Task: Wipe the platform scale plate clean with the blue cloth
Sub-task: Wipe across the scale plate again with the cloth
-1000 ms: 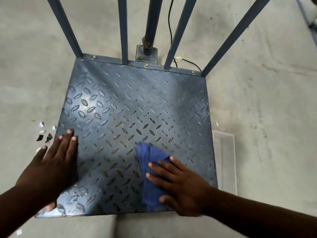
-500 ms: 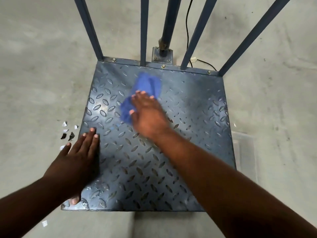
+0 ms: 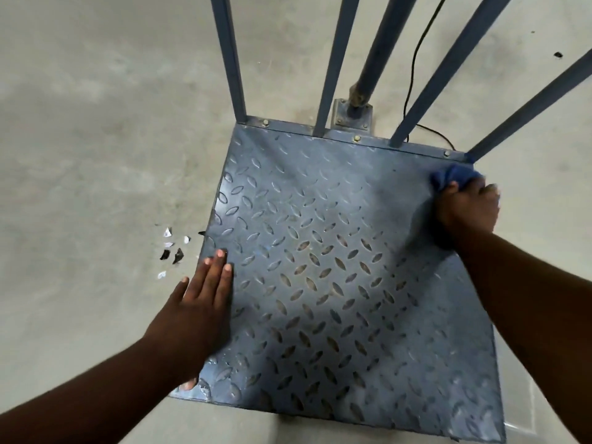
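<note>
Your right hand (image 3: 466,209) bunched the soft blue cloth (image 3: 455,176) in curled fingers at the far right corner of the grey diamond-tread steel scale plate (image 3: 320,251). Your left hand (image 3: 205,299) pressed flat on its left edge. The limp, light fabric was probably best gripped wadded.

A: Where can a hand pass over the plate (image 3: 336,267)?
B: Across its middle and near edge. Bars (image 3: 229,59) and a post (image 3: 382,43) fence the far edge.
A: The sides?
B: The left hand (image 3: 198,312) lies flat on the left edge. The right hand (image 3: 464,209), gripping the blue cloth (image 3: 455,175), fills the far right corner.
</note>
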Demonstrator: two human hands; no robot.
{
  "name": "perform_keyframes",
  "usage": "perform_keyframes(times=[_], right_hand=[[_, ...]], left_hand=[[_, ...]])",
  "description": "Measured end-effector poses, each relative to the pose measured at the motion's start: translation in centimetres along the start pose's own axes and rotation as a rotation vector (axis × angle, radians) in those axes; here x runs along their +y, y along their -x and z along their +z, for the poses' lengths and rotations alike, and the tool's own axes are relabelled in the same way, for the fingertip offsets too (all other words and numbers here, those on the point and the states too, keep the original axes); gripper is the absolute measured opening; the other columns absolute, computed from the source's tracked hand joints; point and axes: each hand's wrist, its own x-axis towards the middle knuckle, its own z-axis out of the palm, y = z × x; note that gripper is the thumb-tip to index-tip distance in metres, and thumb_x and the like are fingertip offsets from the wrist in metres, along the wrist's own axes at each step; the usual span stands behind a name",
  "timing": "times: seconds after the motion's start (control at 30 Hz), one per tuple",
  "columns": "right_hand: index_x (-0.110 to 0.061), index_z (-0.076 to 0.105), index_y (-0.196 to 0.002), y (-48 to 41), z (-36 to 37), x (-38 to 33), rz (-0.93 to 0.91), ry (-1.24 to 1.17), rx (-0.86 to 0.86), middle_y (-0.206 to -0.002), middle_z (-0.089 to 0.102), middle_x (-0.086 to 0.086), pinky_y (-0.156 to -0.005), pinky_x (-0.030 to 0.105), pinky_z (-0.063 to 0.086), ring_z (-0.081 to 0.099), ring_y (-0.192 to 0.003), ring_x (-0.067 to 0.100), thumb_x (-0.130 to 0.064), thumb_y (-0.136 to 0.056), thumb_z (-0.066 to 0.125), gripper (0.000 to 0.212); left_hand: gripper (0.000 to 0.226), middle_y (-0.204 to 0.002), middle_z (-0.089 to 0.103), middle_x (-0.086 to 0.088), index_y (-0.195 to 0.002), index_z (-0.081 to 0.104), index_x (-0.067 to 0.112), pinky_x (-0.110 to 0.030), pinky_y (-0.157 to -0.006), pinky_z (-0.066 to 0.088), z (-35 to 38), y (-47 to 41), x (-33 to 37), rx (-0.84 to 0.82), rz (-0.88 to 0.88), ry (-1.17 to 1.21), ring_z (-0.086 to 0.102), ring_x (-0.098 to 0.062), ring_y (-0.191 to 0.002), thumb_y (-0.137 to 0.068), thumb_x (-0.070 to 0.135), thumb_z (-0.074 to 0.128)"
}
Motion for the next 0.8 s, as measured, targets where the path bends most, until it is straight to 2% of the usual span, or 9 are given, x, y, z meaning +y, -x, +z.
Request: perform_keyframes(times=[0.07, 0.13, 0.27, 0.33, 0.43, 0.5, 0.63, 0.73, 0.8], right_hand=[[-0.003, 0.018, -0.161, 2.1, 0.9, -4.1, -0.052, -0.001, -0.013, -0.167, 0.015, 0.027, -0.128, 0.051, 0.008, 0.013, -0.156, 0.042, -0.048, -0.104, 0.026, 0.073], [-0.006, 0.024, -0.16, 5.6, 2.3, -8.8, -0.269, 0.015, 0.021, -0.167, 0.021, 0.023, -0.129, 0.052, 0.013, 0.019, -0.156, 0.038, -0.043, -0.105, 0.023, 0.066], [-0.017, 0.04, -0.156, 12.2, 5.3, -16.7, -0.864, 0.049, -0.046, -0.164, 0.036, 0.012, -0.127, 0.049, 0.023, 0.029, -0.154, 0.031, -0.041, -0.103, 0.023, 0.061], [-0.018, 0.043, -0.156, 13.6, 5.5, -18.5, -1.049, 0.023, -0.123, -0.165, 0.036, 0.008, -0.128, 0.045, 0.021, 0.028, -0.155, 0.026, -0.04, -0.103, 0.029, 0.059], [-0.021, 0.044, -0.156, 13.2, 5.6, -16.9, -1.223, 0.038, -0.163, -0.164, 0.038, 0.004, -0.128, 0.041, 0.02, 0.03, -0.154, 0.023, -0.037, -0.102, 0.041, 0.056], [-0.025, 0.041, -0.157, 11.5, 5.1, -14.3, -1.161, 0.02, -0.146, -0.164, 0.039, 0.002, -0.127, 0.04, 0.022, 0.032, -0.153, 0.021, -0.043, -0.103, 0.041, 0.057], [-0.027, 0.05, -0.142, 6.3, 3.2, -7.9, -0.609, -0.184, 0.068, -0.145, 0.054, 0.0, -0.117, 0.043, 0.039, 0.05, -0.133, 0.02, -0.053, -0.101, 0.041, 0.049], [-0.012, 0.025, -0.161, 5.1, 2.8, -7.7, -0.193, -0.143, 0.046, -0.166, 0.028, 0.014, -0.128, 0.047, 0.02, 0.027, -0.154, 0.031, -0.053, -0.103, 0.042, 0.073], [-0.007, 0.022, -0.162, 6.8, 3.6, -10.6, -0.195, -0.088, 0.032, -0.168, 0.025, 0.017, -0.129, 0.047, 0.016, 0.022, -0.156, 0.032, -0.05, -0.105, 0.038, 0.073]], left_hand=[[0.071, -0.153, 0.048, -0.038, -0.139, 0.059, -0.016, -0.066, -0.079, 0.063, 0.5, -0.1, 0.2, -0.003, -0.043, 0.027, 0.06, -0.055, -0.129, -0.083, 0.021, 0.036], [0.077, -0.16, 0.041, -0.037, -0.143, 0.055, -0.015, -0.065, -0.08, 0.063, 1.0, -0.4, 0.2, 0.002, -0.06, 0.029, 0.057, -0.052, -0.135, -0.082, 0.03, 0.048], [0.133, -0.163, 0.037, -0.031, -0.15, 0.045, -0.013, -0.065, -0.083, 0.059, 1.5, -0.7, 0.2, -0.022, -0.097, 0.059, 0.052, -0.047, -0.14, -0.04, 0.038, 0.1], [0.143, -0.167, 0.031, -0.029, -0.154, 0.038, -0.012, -0.066, -0.085, 0.058, 1.6, -0.7, 0.5, 0.003, -0.136, 0.089, 0.048, -0.047, -0.146, -0.034, 0.03, 0.102], [0.132, -0.17, 0.024, -0.027, -0.154, 0.033, -0.011, -0.068, -0.086, 0.057, 1.8, -0.8, 0.5, 0.061, -0.094, 0.084, 0.039, -0.046, -0.148, -0.044, 0.02, 0.098], [0.113, -0.165, 0.036, -0.034, -0.15, 0.037, -0.013, -0.069, -0.083, 0.058, 1.2, -0.6, 0.4, 0.045, -0.062, 0.056, 0.05, -0.052, -0.142, -0.057, 0.026, 0.088], [0.077, -0.156, 0.045, -0.038, -0.145, 0.049, -0.017, -0.068, -0.084, 0.059, 0.8, -0.3, 0.9, 0.0, -0.092, 0.062, 0.059, -0.056, -0.132, -0.079, 0.023, 0.054], [0.071, -0.154, 0.047, -0.038, -0.143, 0.054, -0.017, -0.068, -0.084, 0.059, 1.0, -0.5, 1.4, -0.037, -0.096, 0.092, 0.058, -0.057, -0.131, -0.084, 0.021, 0.039], [0.076, -0.155, 0.046, -0.037, -0.146, 0.05, -0.016, -0.069, -0.083, 0.06, 0.9, -0.4, 1.2, -0.053, -0.091, 0.084, 0.057, -0.056, -0.133, -0.082, 0.027, 0.046]])
